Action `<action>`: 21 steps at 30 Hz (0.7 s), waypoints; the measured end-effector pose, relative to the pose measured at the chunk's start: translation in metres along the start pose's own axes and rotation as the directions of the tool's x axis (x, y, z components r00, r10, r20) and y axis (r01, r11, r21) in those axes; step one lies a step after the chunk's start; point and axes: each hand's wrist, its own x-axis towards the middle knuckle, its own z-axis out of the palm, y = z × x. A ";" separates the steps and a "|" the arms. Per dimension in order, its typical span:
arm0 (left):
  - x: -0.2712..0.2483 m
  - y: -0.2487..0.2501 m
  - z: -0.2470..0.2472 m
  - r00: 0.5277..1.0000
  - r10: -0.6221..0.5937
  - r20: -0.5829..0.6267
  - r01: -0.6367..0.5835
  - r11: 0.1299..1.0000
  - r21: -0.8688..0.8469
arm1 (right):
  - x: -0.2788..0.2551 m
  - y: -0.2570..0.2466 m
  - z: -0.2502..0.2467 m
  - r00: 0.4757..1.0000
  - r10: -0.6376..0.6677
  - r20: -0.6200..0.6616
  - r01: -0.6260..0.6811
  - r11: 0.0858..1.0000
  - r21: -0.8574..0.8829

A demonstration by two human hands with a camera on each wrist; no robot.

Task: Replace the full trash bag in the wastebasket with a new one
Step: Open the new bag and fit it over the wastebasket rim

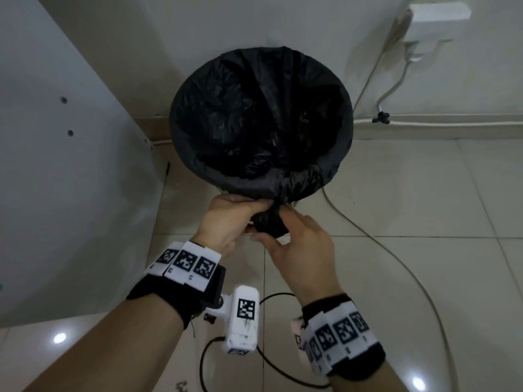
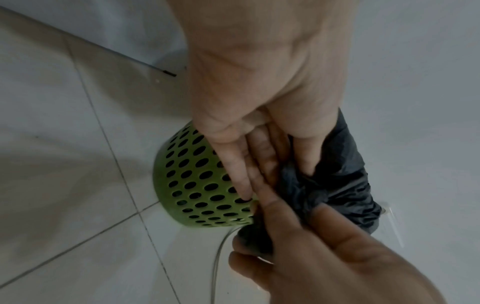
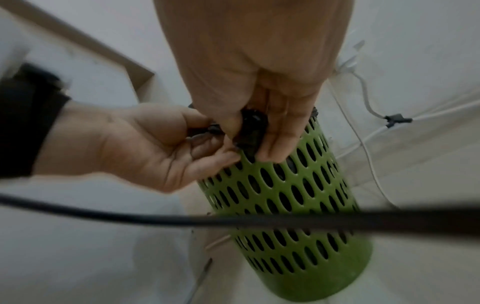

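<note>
A black trash bag (image 1: 260,108) lines the round wastebasket and folds over its rim. In the wrist views the wastebasket (image 3: 288,197) is green with oval holes and stands on the tiled floor. At the near rim the bag's edge is gathered into a tight knotted bunch (image 1: 268,223). My left hand (image 1: 240,216) grips this bunch from the left, fingers curled on it. My right hand (image 1: 283,230) pinches the same bunch (image 3: 252,131) from the right between thumb and fingers. The bag's contents look dark and unclear.
A white cabinet panel (image 1: 56,137) stands close on the left. A grey cable (image 1: 396,250) runs over the floor tiles to the right of the basket. White cables and a wall plug (image 1: 433,18) are at the back right. A black camera cable (image 1: 271,363) loops below my wrists.
</note>
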 end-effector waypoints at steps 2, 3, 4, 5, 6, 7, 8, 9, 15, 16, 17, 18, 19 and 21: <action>-0.004 0.003 -0.001 0.998 -0.010 0.062 0.011 1.000 -0.009 | 0.005 0.004 0.002 1.000 0.008 -0.030 -0.006 0.999 0.047; -0.004 0.004 -0.004 0.997 0.007 0.083 -0.008 1.000 0.012 | 0.008 0.007 0.002 0.997 0.066 -0.026 -0.061 0.985 0.160; -0.003 0.003 -0.007 0.995 0.027 0.094 -0.032 0.998 0.054 | 0.013 0.010 0.001 0.983 0.184 0.027 -0.183 0.927 0.326; -0.002 0.003 -0.012 0.993 0.043 0.106 -0.054 0.993 0.104 | 0.018 0.010 -0.002 0.940 0.316 0.130 -0.337 0.792 0.509; -0.001 0.001 -0.016 0.989 0.041 0.139 -0.059 0.990 0.125 | 0.023 0.008 -0.005 0.874 0.406 0.268 -0.472 0.577 0.666; -0.003 0.000 -0.017 0.981 0.029 0.191 -0.049 0.994 0.098 | 0.027 0.005 -0.009 0.799 0.423 0.428 -0.571 0.310 0.760; -0.005 -0.002 -0.018 0.971 0.026 0.239 -0.040 0.998 0.056 | 0.030 0.003 -0.010 0.723 0.375 0.580 -0.639 0.045 0.768; -0.007 -0.004 -0.017 0.964 0.024 0.263 -0.029 1.000 0.013 | 0.031 0.003 -0.012 0.655 0.295 0.696 -0.683 -0.161 0.712; -0.009 -0.002 0.001 0.954 -0.080 0.288 0.073 0.997 0.035 | 0.034 0.008 -0.014 0.410 0.057 0.910 -0.853 -0.329 0.405; -0.008 -0.002 0.002 0.960 -0.070 0.271 0.064 0.997 0.029 | 0.034 0.007 -0.018 0.369 0.113 0.922 -0.887 -0.253 0.386; -0.007 -0.002 0.005 0.967 -0.048 0.249 0.043 0.999 0.025 | 0.035 0.005 -0.022 0.353 0.214 0.911 -0.908 -0.155 0.388; -0.006 -0.002 0.007 0.975 -0.027 0.218 0.023 0.999 0.024 | 0.034 0.004 -0.027 0.378 0.350 0.857 -0.909 -0.035 0.415; -0.005 -0.002 0.010 0.983 -0.008 0.182 0.002 0.999 0.032 | 0.031 0.003 -0.031 0.445 0.487 0.752 -0.883 0.102 0.457; -0.003 -0.003 0.015 0.995 0.022 0.096 -0.027 0.999 0.043 | 0.023 -0.003 -0.040 0.682 0.611 0.402 -0.717 0.448 0.534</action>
